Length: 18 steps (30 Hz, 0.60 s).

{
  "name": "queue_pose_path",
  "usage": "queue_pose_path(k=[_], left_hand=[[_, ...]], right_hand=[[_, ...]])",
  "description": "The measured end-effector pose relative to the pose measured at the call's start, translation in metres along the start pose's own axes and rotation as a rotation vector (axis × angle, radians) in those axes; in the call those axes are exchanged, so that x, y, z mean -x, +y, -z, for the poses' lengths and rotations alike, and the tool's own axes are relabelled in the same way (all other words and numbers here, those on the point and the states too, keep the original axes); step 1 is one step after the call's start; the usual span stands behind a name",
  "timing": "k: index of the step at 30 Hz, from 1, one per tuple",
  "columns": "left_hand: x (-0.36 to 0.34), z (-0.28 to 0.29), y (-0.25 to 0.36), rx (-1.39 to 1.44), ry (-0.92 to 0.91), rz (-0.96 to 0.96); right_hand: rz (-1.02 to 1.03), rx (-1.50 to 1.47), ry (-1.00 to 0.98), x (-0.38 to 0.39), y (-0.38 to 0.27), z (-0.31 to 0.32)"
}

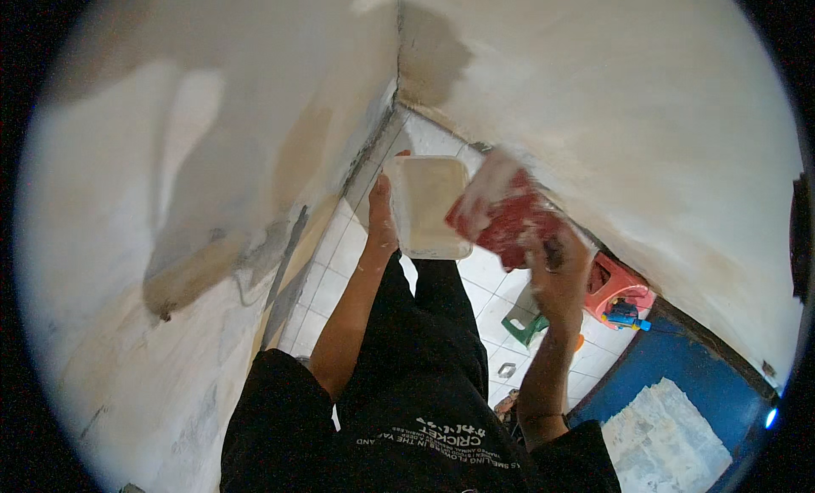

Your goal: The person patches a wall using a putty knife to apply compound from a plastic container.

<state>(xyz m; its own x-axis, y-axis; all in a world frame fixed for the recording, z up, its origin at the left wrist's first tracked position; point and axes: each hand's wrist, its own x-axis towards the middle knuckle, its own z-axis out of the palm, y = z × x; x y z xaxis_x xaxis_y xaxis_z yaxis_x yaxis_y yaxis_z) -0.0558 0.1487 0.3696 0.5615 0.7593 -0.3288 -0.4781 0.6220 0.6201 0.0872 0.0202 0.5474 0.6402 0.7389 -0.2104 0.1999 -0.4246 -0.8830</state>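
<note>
My left hand [384, 217] grips a rectangular, clear plastic tub [433, 209] by its left side, with the fingers partly hidden behind it. Pale paste coats the inside of the tub. In my right hand [562, 277] is a broad red putty spreader [503, 221], somewhat blurred by motion. White filler is smeared over its blade, and the blade's left corner is at the tub's right rim; I cannot tell whether they touch.
Two patchy plastered walls, the left wall [204, 179] and the right wall [611, 103], meet in a corner ahead. Below lies a white tiled floor [344, 260]. To the right are a red plastic stool [613, 281], a blue tool [626, 316], a green object [525, 329] and a blue surface [679, 344] bearing a whitish sheet [666, 442].
</note>
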Motion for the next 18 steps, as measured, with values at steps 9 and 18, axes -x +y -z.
queue_pose_path(k=[9, 18], left_hand=[[0.013, -0.066, 0.050, -0.150, 0.080, 0.062], [0.033, -0.094, 0.077, -0.226, 0.017, 0.042]], right_hand=[[0.089, 0.782, 0.063, -0.007, -0.047, -0.038], [0.107, 0.691, 0.133, -0.015, -0.038, -0.049]])
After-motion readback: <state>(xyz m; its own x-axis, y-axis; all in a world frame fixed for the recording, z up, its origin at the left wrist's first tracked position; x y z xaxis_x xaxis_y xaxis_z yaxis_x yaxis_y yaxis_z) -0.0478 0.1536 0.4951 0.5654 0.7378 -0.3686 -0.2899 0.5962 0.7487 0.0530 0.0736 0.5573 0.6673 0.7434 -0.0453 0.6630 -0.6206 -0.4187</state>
